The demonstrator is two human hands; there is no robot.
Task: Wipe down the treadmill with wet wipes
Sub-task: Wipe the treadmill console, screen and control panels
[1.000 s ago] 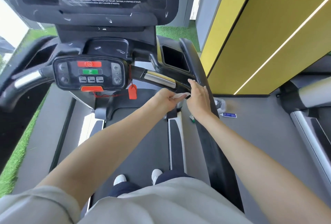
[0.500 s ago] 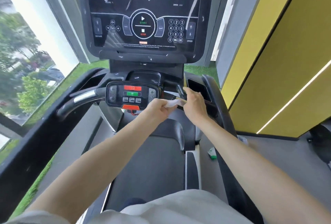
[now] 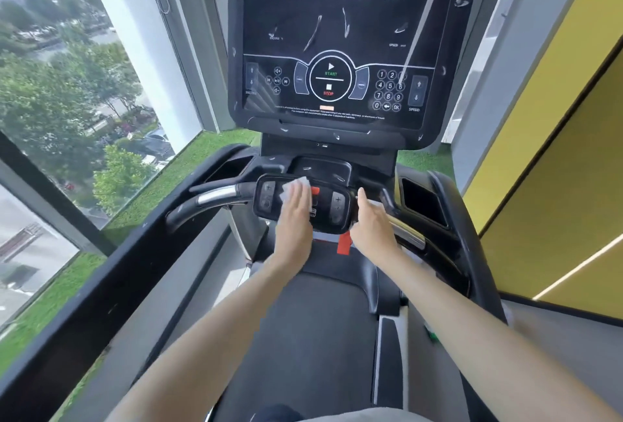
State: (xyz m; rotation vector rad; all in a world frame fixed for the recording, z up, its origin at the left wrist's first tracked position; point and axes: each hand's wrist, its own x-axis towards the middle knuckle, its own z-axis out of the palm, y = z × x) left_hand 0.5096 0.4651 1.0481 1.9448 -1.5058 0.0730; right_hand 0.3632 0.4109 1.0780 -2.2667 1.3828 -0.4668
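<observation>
Since the earlier frame the left hand point(image 3: 294, 211) had left the right-hand handlebar and carried the crumpled white wet wipe point(image 3: 298, 184) across to the small black oval control panel point(image 3: 335, 211) at the middle of the black treadmill point(image 3: 450, 216). The right hand point(image 3: 372, 224) had stayed by the silver handlebar grip point(image 3: 409, 238).

From the head view, the left fingers lay straight and together, flat on the wipe, pressing it onto the left-centre part of the panel; a corner of the wipe showed past the fingertips. The right fingers were straight too and held nothing, just beside the panel's right end; whether they touched it could not be told.

The panel's long axis ran left to right. Its uncovered right half lay to the right of the left fingers, between the two hands, so a sideways stroke with the left hand looked the likely call. Above, the large dark streaked console screen point(image 3: 340, 34) stood well apart from the wipe.
</observation>
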